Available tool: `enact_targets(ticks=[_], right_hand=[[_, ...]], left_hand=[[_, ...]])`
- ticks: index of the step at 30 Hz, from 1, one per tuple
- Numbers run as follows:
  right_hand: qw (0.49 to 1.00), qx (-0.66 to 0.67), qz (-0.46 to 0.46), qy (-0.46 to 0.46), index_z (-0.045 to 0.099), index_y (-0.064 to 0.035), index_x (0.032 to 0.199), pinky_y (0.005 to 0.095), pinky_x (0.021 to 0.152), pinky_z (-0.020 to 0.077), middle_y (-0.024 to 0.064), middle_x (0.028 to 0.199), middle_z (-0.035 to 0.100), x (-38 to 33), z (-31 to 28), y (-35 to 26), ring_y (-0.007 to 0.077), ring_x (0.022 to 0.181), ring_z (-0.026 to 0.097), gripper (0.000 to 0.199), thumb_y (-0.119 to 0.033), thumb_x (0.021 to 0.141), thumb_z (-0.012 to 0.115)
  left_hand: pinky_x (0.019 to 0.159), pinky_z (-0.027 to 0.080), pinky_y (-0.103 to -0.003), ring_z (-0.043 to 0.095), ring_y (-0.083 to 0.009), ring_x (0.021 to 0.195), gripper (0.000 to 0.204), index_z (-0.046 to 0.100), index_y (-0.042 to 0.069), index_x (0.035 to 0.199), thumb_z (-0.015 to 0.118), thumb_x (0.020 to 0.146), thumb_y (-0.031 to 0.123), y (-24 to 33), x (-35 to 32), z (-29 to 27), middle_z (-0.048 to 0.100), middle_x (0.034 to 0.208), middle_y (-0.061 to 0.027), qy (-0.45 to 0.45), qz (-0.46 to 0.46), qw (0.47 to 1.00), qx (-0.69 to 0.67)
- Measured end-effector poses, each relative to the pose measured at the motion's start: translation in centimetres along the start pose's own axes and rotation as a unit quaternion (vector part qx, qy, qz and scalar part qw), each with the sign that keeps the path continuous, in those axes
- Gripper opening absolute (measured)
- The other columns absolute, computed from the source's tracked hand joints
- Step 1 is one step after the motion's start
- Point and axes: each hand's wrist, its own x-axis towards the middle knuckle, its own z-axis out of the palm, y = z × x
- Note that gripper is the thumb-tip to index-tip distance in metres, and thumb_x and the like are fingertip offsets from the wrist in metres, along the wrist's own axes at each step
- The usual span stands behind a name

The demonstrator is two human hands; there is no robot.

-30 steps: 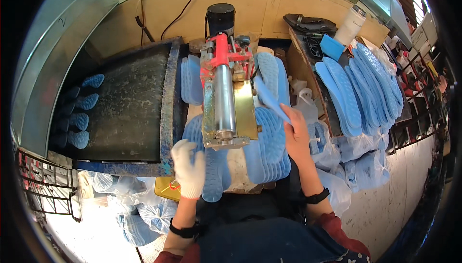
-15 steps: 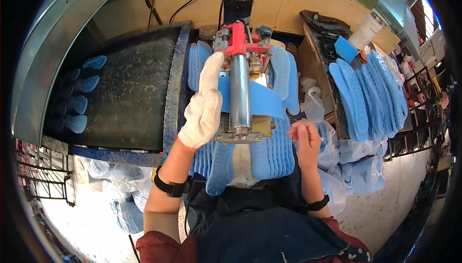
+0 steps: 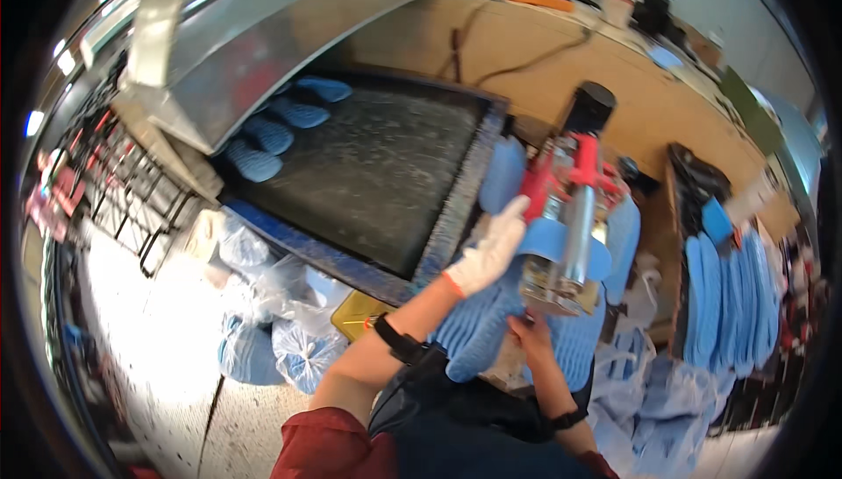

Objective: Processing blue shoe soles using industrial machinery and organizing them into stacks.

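On the dark bed [image 3: 395,181], several blue insoles [image 3: 267,134] are already laid. In the roller machine [image 3: 576,233], one curved insole [image 3: 545,240] is fed partway through; stacked insoles [image 3: 474,339] are left below. The gloved left hand [image 3: 491,255] is held straight-fingered beside its left end; the right hand [image 3: 531,336] is curled beneath the roller. Neither grip can be told.

Workshop: roller machine [image 3: 576,233], blue insoles [image 3: 478,334], black belt [image 3: 377,163] (seemingly conveyor).

Insole [image 3: 544,239]: blue, thin, curved, crosswise, middle hidden; just right of left fingers [image 3: 509,223], contact unclear; beyond right fingers [image 3: 521,325].
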Motion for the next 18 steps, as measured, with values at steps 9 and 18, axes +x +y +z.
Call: enact_targets(ticks=[9,18], right_hand=[[0.989,0.14,0.008,0.045,0.056,-0.0056,0.098,0.0234,0.047,0.0406,0.0007,0.076,0.056,-3.4,-1.4,-3.1,0.0079,0.057,0.049,0.024,-0.016,0.082,0.07],[0.989,0.072,-0.131,0.007,0.041,0.0032,0.131,0.0313,0.081,0.0513,0.0123,0.113,0.059,-7.0,-9.1,-9.7,0.0193,0.094,0.062,0.051,-0.021,0.089,0.057]], left_hand=[[0.11,0.025,-0.031,0.037,-0.0192,0.13,0.057,0.036,0.0,0.14,0.03,0.101,0.042,2.8,-4.1,-4.2,0.042,0.14,-0.0137,-0.082,-0.158,0.976,-0.129],[0.105,0.037,-0.04,0.051,-0.0274,0.119,0.072,0.033,-0.002,0.138,0.025,0.096,0.056,10.8,-10.1,-8.3,0.049,0.131,-0.0184,0.035,-0.265,0.808,-0.525]])
